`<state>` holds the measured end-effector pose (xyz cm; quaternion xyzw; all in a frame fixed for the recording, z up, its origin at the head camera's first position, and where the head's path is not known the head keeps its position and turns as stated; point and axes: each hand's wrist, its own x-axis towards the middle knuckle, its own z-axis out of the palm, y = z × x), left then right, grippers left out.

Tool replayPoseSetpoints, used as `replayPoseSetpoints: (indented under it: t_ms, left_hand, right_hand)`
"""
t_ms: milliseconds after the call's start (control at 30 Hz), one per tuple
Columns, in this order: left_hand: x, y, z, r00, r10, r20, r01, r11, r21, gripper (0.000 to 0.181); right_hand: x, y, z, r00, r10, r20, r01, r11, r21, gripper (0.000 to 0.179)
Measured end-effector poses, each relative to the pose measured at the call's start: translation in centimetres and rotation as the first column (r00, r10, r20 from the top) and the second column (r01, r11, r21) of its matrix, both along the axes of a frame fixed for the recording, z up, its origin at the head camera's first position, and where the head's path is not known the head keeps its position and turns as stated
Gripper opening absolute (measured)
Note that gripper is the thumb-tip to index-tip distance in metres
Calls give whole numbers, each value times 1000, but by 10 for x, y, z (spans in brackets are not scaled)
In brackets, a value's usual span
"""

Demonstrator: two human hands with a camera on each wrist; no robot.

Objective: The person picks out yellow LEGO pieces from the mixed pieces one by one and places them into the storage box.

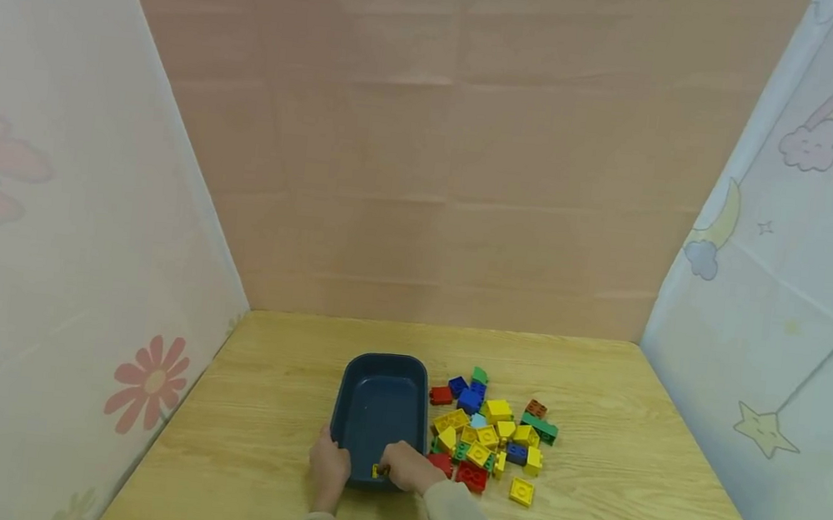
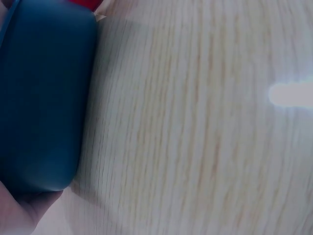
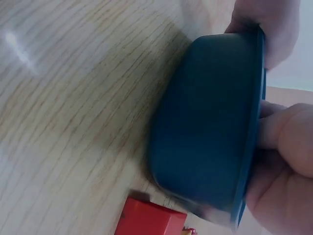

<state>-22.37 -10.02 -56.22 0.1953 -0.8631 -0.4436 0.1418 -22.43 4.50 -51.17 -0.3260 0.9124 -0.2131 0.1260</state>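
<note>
Our left hand [image 1: 330,464] sensibly clamps the likely light, stiff tray [image 1: 381,407] by its near-left rim; we cannot tell if our right hand [image 1: 405,466] pinches the yellow brick [image 1: 375,470].

Hands [image 1: 330,465] at dark-blue tray [image 1: 381,411], bricks [image 1: 487,436] beside

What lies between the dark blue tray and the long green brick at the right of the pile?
In the head view, yellow bricks and a light blue brick lie between the tray and the green brick.
</note>
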Motion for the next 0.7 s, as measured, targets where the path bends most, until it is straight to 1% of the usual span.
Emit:
replayPoseSetpoints:
  t_ms: [133, 233, 300, 367, 433, 533, 567, 633, 700]
  left_hand:
    - [0, -1, -2, 1000, 2, -23, -2, 1000, -10, 47]
    - [-1, -1, -3, 1000, -8, -17, 7, 1000, -10, 48]
    - [-1, -1, -2, 1000, -12, -3, 12, 1000, -7, 48]
    - [-2, -1, -2, 1000, -15, 13, 15, 1000, -9, 48]
    - [-3, -1, -2, 1000, -15, 16, 15, 1000, -8, 48]
    - [-2, -1, -2, 1000, -8, 5, 8, 1000, 0, 48]
    - [-2, -2, -2, 1000, -7, 3, 7, 1000, 2, 48]
    - [-1, -2, -1, 1000, -9, 2, 8, 1000, 11, 49]
    - [-1, -2, -1, 1000, -11, 8, 11, 1000, 12, 49]
  right_hand:
    - [-2, 11, 0, 999, -7, -54, 0, 993, -117, 21]
    - [0, 23, 3, 994, -62, -85, 45, 981, -189, 16]
    - [2, 32, 4, 987, -114, -111, 83, 966, -246, 15]
    - [5, 42, 5, 975, -184, -122, 141, 944, -299, 14]
    - [9, 54, 5, 959, -257, -117, 202, 913, -355, 14]
    - [15, 69, 5, 928, -360, -95, 286, 853, -438, 12]
    - [18, 74, 4, 916, -388, -101, 302, 833, -463, 11]
    - [21, 83, 3, 886, -444, -132, 334, 810, -482, 10]
    - [24, 92, 2, 856, -499, -132, 388, 791, -474, 10]
